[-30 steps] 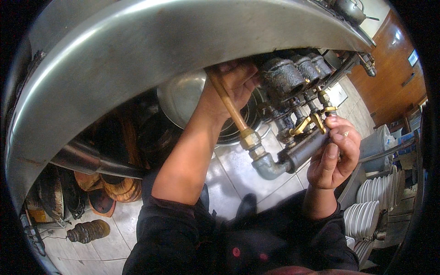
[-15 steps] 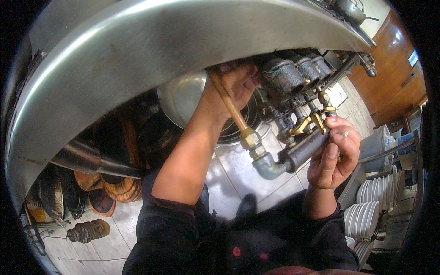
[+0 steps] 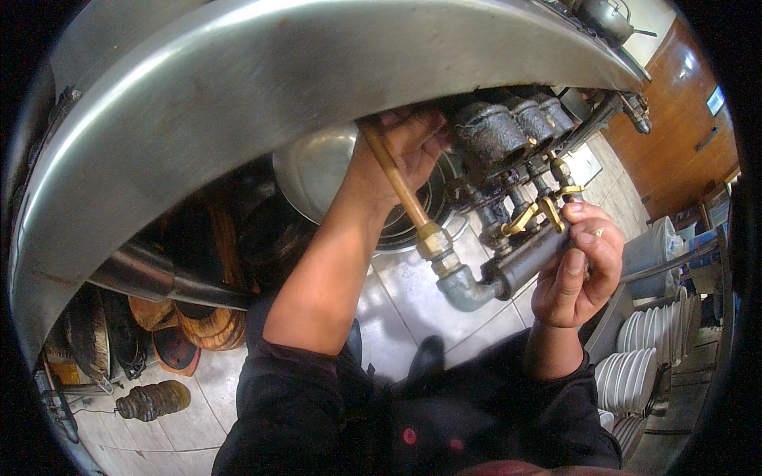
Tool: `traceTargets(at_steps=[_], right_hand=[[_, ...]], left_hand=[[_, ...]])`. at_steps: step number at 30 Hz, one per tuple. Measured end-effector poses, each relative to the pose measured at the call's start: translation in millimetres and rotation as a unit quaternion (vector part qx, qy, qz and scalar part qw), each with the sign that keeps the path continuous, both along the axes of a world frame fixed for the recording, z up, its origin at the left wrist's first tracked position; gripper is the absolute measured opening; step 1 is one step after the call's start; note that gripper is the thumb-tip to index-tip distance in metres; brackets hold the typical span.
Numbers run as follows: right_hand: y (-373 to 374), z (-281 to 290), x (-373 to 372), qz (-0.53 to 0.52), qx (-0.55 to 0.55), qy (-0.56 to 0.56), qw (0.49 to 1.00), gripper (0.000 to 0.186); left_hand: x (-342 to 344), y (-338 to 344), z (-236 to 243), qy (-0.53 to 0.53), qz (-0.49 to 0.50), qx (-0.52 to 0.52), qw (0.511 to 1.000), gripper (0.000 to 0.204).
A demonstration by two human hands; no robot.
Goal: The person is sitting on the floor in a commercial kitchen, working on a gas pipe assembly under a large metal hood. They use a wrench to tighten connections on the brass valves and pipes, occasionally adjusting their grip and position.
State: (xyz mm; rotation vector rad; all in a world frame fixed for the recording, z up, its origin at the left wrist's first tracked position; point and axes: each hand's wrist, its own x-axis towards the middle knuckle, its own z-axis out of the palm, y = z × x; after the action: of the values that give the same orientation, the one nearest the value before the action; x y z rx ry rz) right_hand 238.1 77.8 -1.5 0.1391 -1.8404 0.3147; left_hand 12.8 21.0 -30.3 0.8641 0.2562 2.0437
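My left hand (image 3: 409, 151) reaches under the curved steel edge (image 3: 286, 71) behind a copper pipe (image 3: 397, 174); its fingers are curled and partly in shadow, so what they grip is hidden. Brass nuts (image 3: 435, 242) join that pipe to a grey elbow (image 3: 464, 289) on a dark manifold pipe (image 3: 520, 262). My right hand (image 3: 579, 258) has curled fingers on the right end of this manifold, near brass valve handles (image 3: 552, 214). Above the valves are black, crusted burner fittings (image 3: 488, 131).
Steel pans (image 3: 305, 166) and wooden boards (image 3: 214, 329) lie below. A round, dark, ridged object (image 3: 155, 401) is on the tiled floor (image 3: 389, 285). Stacked white plates (image 3: 627, 377) and a plastic bin (image 3: 651, 250) are at right, a wooden door (image 3: 683, 127) beyond, a pot (image 3: 607, 20) above.
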Motion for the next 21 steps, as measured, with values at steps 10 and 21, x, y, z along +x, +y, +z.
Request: traceTargets(at_steps=[10,21], right_hand=[[-0.1,0.6,0.6,0.005,-0.003,-0.004,1.000,0.015],[-0.3,-0.7,0.5,0.001,-0.006,-0.001,1.000,0.013]], left_hand=[[-0.4,-1.4,1.3,0.007,-0.010,0.027,1.000,0.028],[3.3,-2.9,6.9,-0.009,0.001,-0.025,1.000,0.026]])
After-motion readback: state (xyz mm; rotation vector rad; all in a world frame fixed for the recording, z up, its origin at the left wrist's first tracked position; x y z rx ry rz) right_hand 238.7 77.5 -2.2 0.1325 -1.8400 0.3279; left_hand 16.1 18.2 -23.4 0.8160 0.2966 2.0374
